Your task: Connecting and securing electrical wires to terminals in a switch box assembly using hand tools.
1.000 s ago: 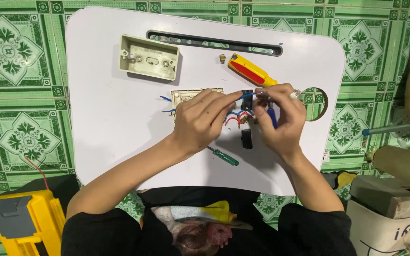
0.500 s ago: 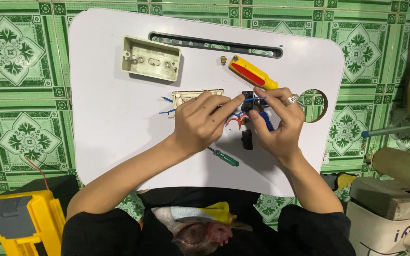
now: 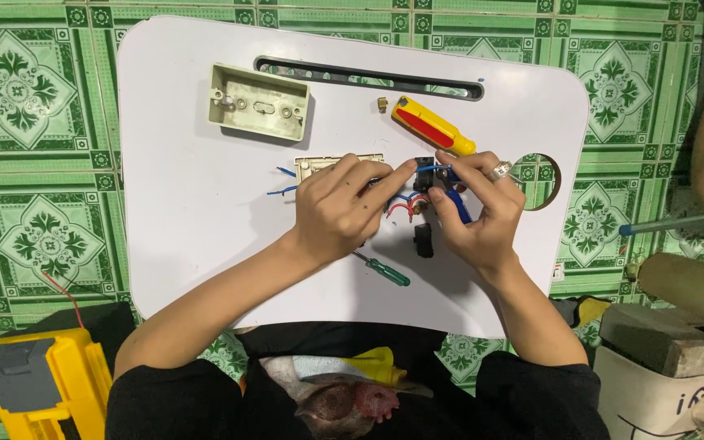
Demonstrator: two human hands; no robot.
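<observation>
My left hand [image 3: 344, 208] rests over a cream switch plate [image 3: 319, 165] on the white lap table [image 3: 205, 212], its fingertips pinching a small black switch module [image 3: 423, 181] with blue and red wires [image 3: 401, 210]. My right hand [image 3: 478, 208], wearing a ring, grips a blue-handled tool [image 3: 458, 204] against the same module. A second black module [image 3: 424, 240] lies just below the hands. A small green-handled screwdriver [image 3: 385, 270] lies under my left wrist.
A cream wall box [image 3: 258, 102] sits at the table's back left. A yellow and red screwdriver [image 3: 433, 126] and a small brass part [image 3: 382, 103] lie behind my hands. A yellow meter [image 3: 42, 383] stands on the green tiled floor at left; boxes at right.
Both hands have shifted slightly and drawn closer around the wired module; the fingers have regripped. Other items have not moved.
</observation>
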